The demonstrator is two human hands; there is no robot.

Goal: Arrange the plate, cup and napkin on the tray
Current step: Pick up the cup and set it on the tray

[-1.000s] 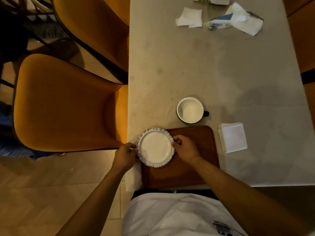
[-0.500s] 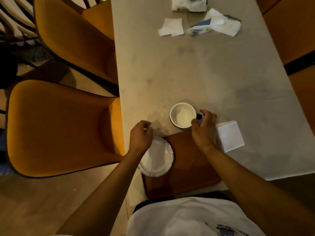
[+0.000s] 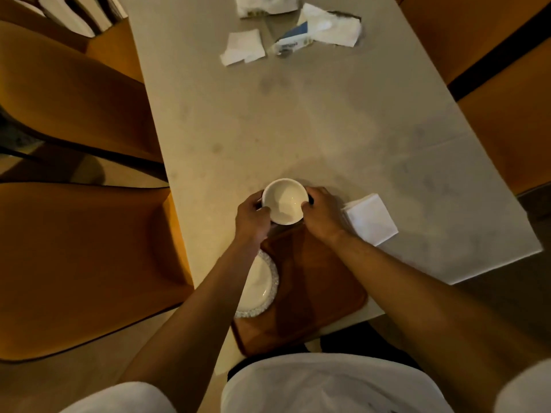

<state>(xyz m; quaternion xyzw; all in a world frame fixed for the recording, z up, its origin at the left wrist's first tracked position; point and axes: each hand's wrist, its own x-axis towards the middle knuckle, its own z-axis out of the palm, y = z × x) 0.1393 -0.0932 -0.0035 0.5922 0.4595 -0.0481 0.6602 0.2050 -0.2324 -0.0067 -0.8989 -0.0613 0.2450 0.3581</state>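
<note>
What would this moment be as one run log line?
plate on tray | both hands, left hand, right hand, grip cup | napkin on table

white short sleeves, perhaps printed shirt

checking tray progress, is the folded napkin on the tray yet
No, the folded napkin lies on the table to the right of the wooden tray, beside the right hand, not on it.
</note>
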